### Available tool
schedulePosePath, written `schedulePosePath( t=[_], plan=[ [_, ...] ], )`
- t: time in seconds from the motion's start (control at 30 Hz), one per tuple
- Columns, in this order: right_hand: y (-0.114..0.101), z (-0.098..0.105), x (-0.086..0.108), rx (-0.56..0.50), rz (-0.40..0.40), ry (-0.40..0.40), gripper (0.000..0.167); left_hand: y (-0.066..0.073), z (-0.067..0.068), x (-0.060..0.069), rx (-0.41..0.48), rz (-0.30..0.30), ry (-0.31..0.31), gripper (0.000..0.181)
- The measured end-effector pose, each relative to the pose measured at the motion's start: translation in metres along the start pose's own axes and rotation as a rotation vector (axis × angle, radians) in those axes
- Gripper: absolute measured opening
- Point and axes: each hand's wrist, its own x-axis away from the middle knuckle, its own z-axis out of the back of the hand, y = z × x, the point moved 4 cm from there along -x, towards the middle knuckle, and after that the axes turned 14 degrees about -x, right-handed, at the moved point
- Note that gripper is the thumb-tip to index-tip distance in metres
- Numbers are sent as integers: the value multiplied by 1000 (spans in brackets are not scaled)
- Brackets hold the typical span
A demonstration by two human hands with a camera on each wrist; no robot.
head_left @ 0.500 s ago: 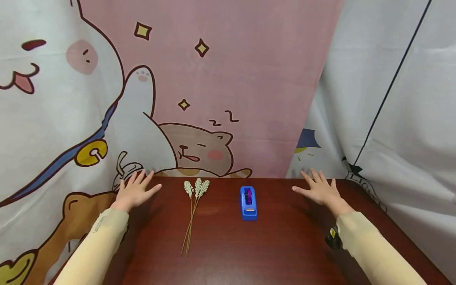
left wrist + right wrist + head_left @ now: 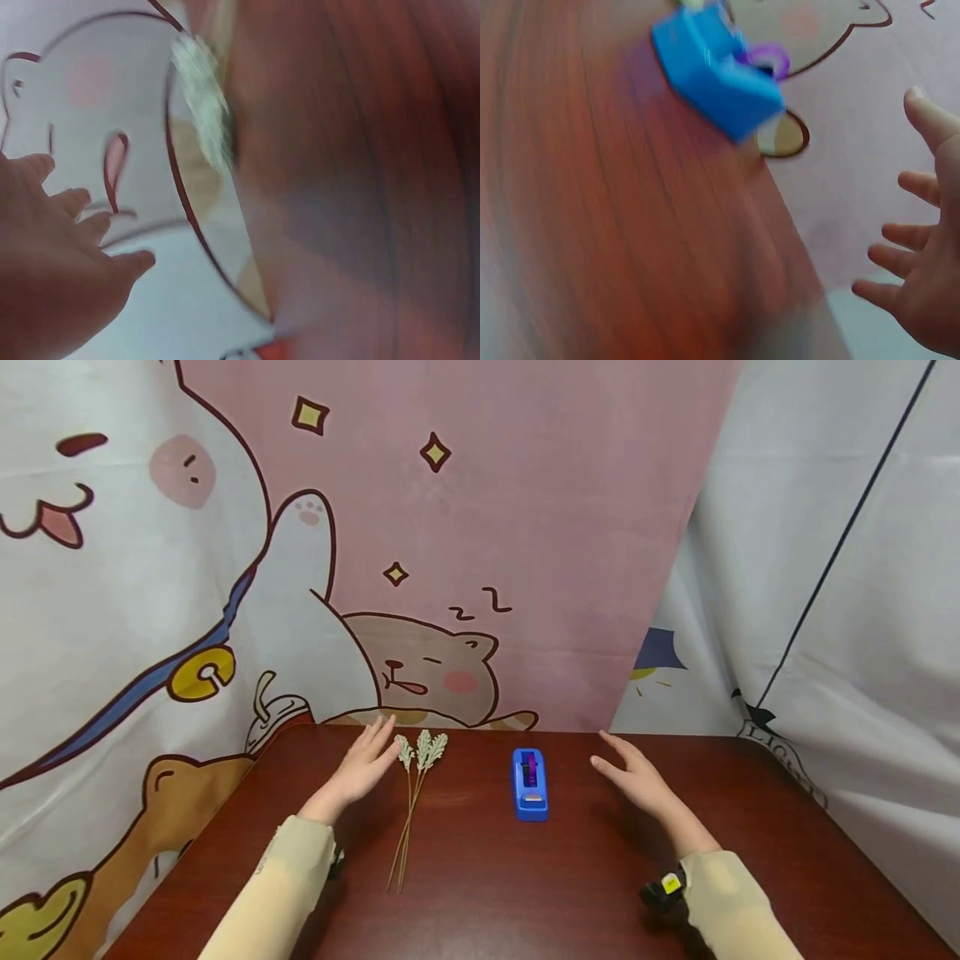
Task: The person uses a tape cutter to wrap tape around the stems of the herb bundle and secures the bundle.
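Several pale green leafy sprigs (image 2: 424, 750) with thin stems lie on the table, stems crossing toward the front. Just left of their leaves is my left hand (image 2: 358, 770), raised with fingers extended and holding nothing. A blue tape dispenser (image 2: 531, 806) with a purple core stands near the middle of the table. My right hand (image 2: 639, 778) hovers to its right, fingers extended, nothing in it. In the right wrist view the dispenser (image 2: 718, 82) appears blurred, apart from the hand (image 2: 930, 247). The left wrist view shows a blurred sprig (image 2: 204, 101) beyond the left hand (image 2: 64, 262).
The dark reddish-brown table (image 2: 472, 910) ends at a hanging cloth (image 2: 555, 568) printed with cartoon animals. A pale, creased cloth (image 2: 862, 610) hangs along the right side. Dark bands with small devices are at both wrists.
Both hands have moved inward, the left toward the sprigs and the right toward the tape dispenser. Each has turned more edge-on. The head view has shifted slightly.
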Motion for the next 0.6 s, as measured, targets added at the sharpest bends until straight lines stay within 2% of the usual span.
schedulePosePath(
  t=[0.1, 0.2, 0.33, 0.47, 0.6],
  plan=[
    [-1, -20, 0, -250, -43, 44, 63, 22, -16, -6, 178, -36, -23, 64],
    [2, -39, 0, -498, -111, 98, 56, 41, -35, -11, 308, -62, -57, 62],
    [8, -64, 3, -711, -194, 170, 54, 65, -60, -17, 434, -90, -106, 62],
    [10, -85, 5, -797, -231, 208, 52, 86, -82, -21, 530, -64, -160, 63],
    [12, -99, 5, -779, -228, 233, 43, 104, -102, -28, 641, -42, -203, 65]
  ],
)
